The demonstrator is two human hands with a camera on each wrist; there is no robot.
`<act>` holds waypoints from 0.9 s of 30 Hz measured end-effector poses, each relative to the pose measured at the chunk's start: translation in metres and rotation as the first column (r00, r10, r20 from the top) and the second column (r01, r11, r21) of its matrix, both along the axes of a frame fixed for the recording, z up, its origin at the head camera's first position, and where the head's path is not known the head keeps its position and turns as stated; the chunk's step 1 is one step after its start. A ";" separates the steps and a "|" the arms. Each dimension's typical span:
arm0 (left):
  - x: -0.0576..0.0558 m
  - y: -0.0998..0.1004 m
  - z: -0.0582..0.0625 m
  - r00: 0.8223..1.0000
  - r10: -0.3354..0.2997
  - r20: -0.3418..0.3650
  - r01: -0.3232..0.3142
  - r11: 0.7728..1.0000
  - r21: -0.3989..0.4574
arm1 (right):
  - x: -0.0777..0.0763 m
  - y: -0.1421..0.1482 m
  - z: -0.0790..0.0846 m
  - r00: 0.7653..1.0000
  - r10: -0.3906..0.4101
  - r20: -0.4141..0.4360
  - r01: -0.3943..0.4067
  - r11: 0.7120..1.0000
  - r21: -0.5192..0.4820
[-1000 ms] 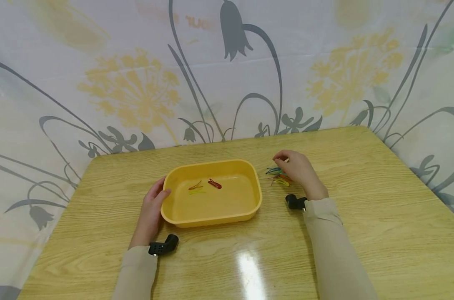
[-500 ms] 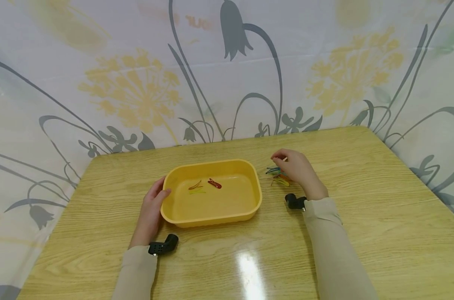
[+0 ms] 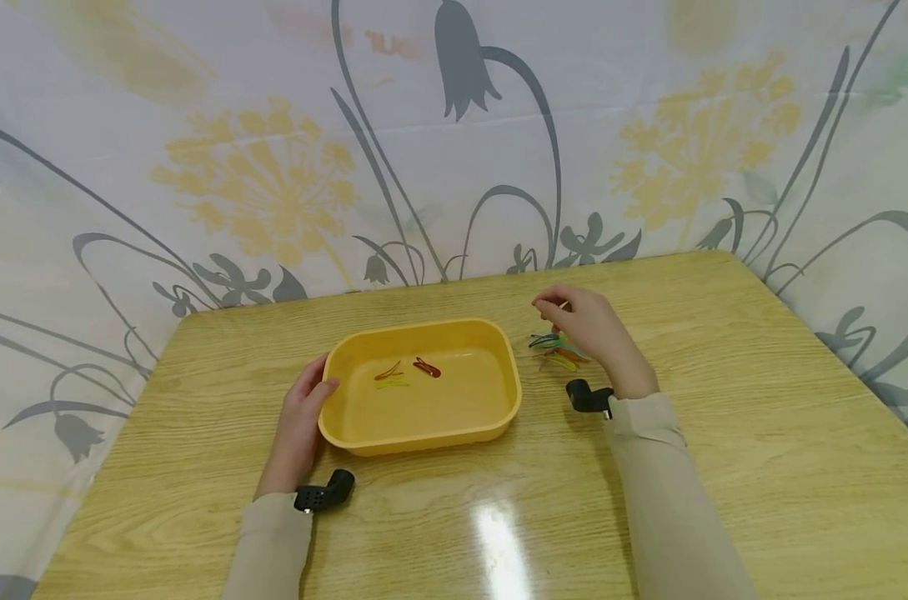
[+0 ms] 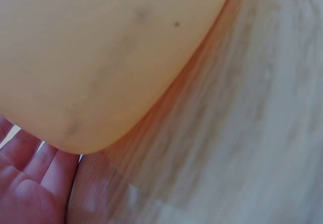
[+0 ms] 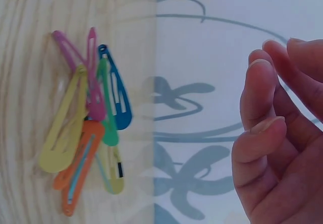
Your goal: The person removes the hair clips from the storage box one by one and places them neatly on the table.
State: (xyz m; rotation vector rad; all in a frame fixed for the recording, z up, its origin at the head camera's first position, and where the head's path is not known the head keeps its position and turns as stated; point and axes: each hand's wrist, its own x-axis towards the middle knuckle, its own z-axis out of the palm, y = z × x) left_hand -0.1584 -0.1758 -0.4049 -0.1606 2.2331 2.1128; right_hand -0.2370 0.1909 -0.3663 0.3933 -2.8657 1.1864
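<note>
My left hand (image 3: pixel 302 417) grips the left end of a yellow plastic tray (image 3: pixel 423 442), thumb over the rim and fingers along the outer wall. Inside the tray lie a red hair clip (image 3: pixel 427 368), an orange hair clip (image 3: pixel 388 372) and a yellow hair clip (image 3: pixel 392 384). Just above a small pile of hair clips, right of the tray, hovers my right hand (image 3: pixel 584 321). Its fingers are loosely bent, and the right wrist view shows nothing between the visible fingertips (image 5: pixel 260 70). That pile includes a blue clip (image 5: pixel 120 103), an orange clip (image 5: pixel 83 163) and a yellow clip (image 5: pixel 60 143).
The wooden table (image 3: pixel 393 533) extends around the tray, with its back edge against a flower-patterned curtain (image 3: pixel 273 167). A dark camera (image 3: pixel 589 396) sits on the right wrist and another camera (image 3: pixel 326 492) on the left.
My right hand has risen slightly and shifted a little left, away from the clip pile. The left hand stays on the tray, and the clips inside lie as before.
</note>
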 end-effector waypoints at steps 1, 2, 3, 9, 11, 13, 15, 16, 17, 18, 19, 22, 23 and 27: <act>0.000 0.000 0.001 1.000 0.001 0.000 -0.001 1.000 -0.002 | 0.001 -0.001 0.003 1.000 0.003 -0.008 -0.003 1.000 0.001; 0.001 0.001 0.002 1.000 0.001 0.000 -0.001 1.000 -0.004 | 0.002 -0.002 0.005 1.000 0.005 -0.014 -0.005 1.000 0.003; 0.001 0.001 0.002 1.000 0.002 -0.001 -0.002 1.000 -0.006 | 0.003 -0.003 0.007 1.000 0.005 -0.020 -0.005 1.000 0.003; -0.001 -0.002 -0.002 1.000 -0.001 -0.013 0.001 1.000 0.004 | 0.008 -0.010 0.020 1.000 0.014 -0.023 -0.014 1.000 -0.018; -0.003 -0.004 -0.005 1.000 -0.002 -0.015 0.002 1.000 0.003 | 0.010 -0.013 0.024 0.999 0.031 -0.024 -0.031 0.999 -0.022; -0.005 -0.006 -0.010 1.000 0.000 -0.012 0.000 1.000 -0.003 | 0.012 -0.017 0.027 0.998 0.057 -0.026 -0.058 0.998 -0.018; -0.007 -0.007 -0.014 1.000 0.002 -0.009 -0.002 1.000 -0.011 | 0.014 -0.021 0.030 0.996 0.084 -0.027 -0.085 0.996 -0.013; -0.008 -0.008 -0.016 1.000 0.003 -0.009 -0.003 1.000 -0.012 | 0.015 -0.023 0.031 0.995 0.099 -0.030 -0.099 0.995 -0.009; -0.008 -0.008 -0.017 1.000 0.005 -0.009 -0.005 1.000 -0.010 | 0.015 -0.025 0.032 0.993 0.114 -0.032 -0.114 0.994 -0.003; -0.008 -0.008 -0.018 1.000 0.007 -0.010 -0.007 1.000 -0.008 | 0.016 -0.027 0.033 0.991 0.126 -0.034 -0.126 0.992 0.001; -0.008 -0.008 -0.018 1.000 0.008 -0.012 -0.008 1.000 -0.005 | 0.017 -0.029 0.034 0.989 0.139 -0.039 -0.139 0.990 0.004; -0.009 -0.008 -0.019 1.000 0.009 -0.014 -0.009 1.000 0.003 | 0.020 -0.035 0.036 0.985 0.166 -0.050 -0.165 0.986 0.022; -0.009 -0.007 -0.019 1.000 0.008 -0.014 -0.008 1.000 0.004 | 0.022 -0.037 0.037 0.983 0.173 -0.053 -0.172 0.985 0.029; -0.009 -0.008 -0.019 1.000 0.006 -0.012 -0.006 1.000 0.005 | 0.027 -0.046 0.041 0.978 0.203 -0.046 -0.201 0.978 0.059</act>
